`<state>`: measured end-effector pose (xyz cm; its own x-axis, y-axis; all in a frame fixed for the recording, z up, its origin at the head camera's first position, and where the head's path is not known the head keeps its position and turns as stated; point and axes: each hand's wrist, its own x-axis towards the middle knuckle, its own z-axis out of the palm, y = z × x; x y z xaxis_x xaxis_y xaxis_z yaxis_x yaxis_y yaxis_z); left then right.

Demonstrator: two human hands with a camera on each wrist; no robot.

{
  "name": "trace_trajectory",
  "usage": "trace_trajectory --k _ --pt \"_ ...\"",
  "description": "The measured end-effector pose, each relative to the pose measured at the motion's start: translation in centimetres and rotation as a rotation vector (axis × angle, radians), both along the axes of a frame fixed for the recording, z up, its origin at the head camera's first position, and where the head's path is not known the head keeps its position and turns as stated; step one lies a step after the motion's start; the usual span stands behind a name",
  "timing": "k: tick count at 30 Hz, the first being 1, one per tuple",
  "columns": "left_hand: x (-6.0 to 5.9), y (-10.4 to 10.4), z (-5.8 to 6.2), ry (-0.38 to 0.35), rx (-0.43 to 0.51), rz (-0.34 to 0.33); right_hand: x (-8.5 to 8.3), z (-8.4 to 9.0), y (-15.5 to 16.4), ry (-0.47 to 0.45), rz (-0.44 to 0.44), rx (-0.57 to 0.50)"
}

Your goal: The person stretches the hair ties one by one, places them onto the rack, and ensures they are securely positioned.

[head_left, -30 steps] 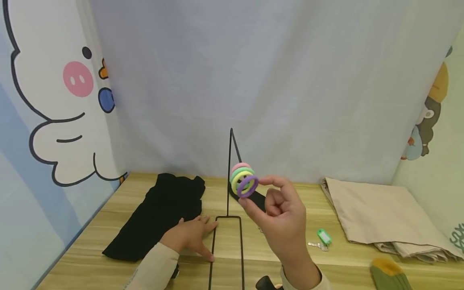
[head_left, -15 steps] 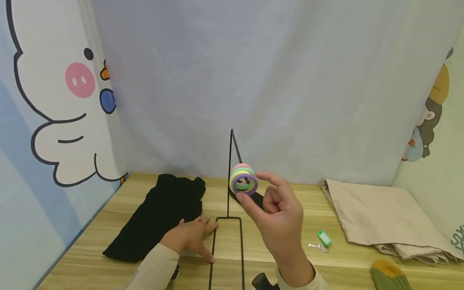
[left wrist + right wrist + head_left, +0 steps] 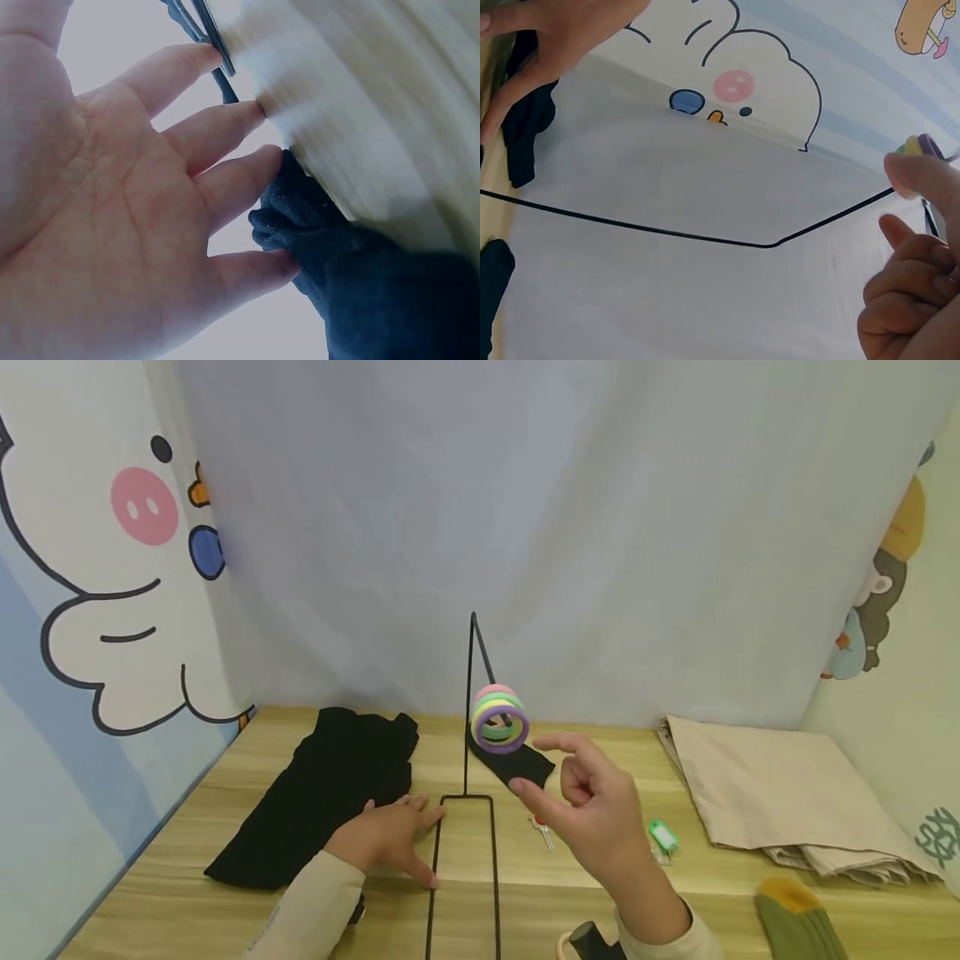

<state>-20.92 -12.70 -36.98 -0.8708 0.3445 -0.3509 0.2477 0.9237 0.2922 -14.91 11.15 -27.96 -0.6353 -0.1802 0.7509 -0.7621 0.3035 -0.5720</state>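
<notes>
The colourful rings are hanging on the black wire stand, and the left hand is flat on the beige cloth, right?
Not quite. The colourful rings do hang on the thin black wire stand, but the head view shows the left hand flat on the wooden table at the edge of the black cloth, not the beige one.

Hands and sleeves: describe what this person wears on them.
Both hands are bare, no gloves or rings visible. The left hand comes out of a long beige sleeve. The right hand has a matching beige cuff, with a dark strapped device at the wrist.
</notes>
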Motion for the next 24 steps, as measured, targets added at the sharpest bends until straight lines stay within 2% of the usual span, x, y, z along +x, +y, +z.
trace_trajectory --k 5,10,13,18,21,24 --pt "-0.1 0.2 0.0 -0.009 0.014 -0.002 -0.5 -0.8 1.8 -0.322 0.043 0.229" --pt "0.1 0.1 0.1 -0.011 0.020 0.002 -1.4 -1.9 2.6 -0.545 0.142 0.352" --pt "0.1 0.0 0.2 -0.008 0.027 -0.006 -1.8 -2.6 3.0 -0.654 0.215 0.495" --pt "0.2 0.0 0.3 -0.009 0.026 -0.010 -2.3 -4.1 4.5 -0.779 0.413 0.789" --pt "0.3 0.0 0.4 -0.007 0.027 -0.007 -2.7 -5.1 5.4 -0.833 0.519 0.873" --pt "0.3 0.0 0.4 -0.006 0.031 -0.003 -3.0 -5.9 5.9 -0.851 0.580 0.905"
